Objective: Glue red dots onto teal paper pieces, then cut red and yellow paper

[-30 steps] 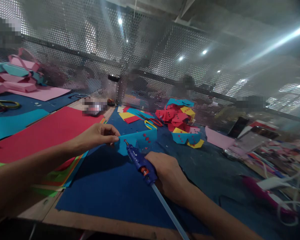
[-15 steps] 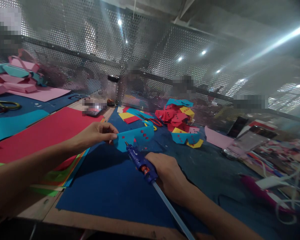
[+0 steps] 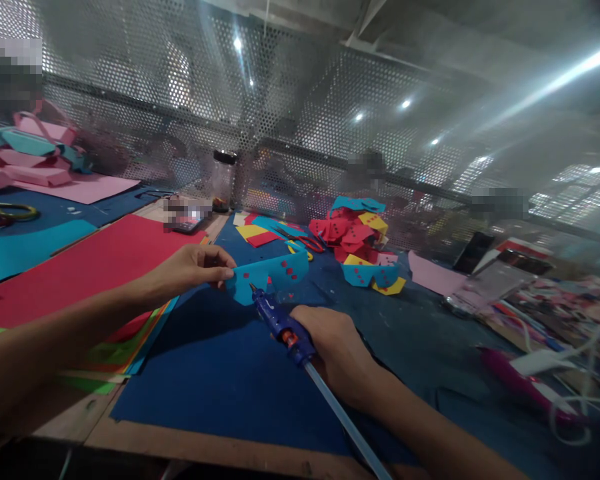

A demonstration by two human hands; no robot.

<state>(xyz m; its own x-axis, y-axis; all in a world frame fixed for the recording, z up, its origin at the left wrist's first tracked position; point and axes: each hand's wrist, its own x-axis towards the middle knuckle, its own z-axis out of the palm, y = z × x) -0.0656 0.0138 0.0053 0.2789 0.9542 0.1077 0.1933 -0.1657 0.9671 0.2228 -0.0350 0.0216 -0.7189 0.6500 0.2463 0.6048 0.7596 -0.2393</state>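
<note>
Above the dark-blue tabletop (image 3: 205, 387), the left hand (image 3: 204, 265) pinches a notched, bright-blue paper strip (image 3: 266, 268), seemingly half-finished: several red spots (image 3: 283, 264) right, one left. The right hand (image 3: 330, 337) grasps a purple-blue plastic glue gun (image 3: 275, 317).

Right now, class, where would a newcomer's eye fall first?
The dark blue plastic glue gun in the right hand, at centre, stands out first, pointed at a blue paper cutout with red spots in the left hand. Beyond, to the right, sits a heap of red, yellow and blue paper pieces. At left lies a red paper sheet.
</note>
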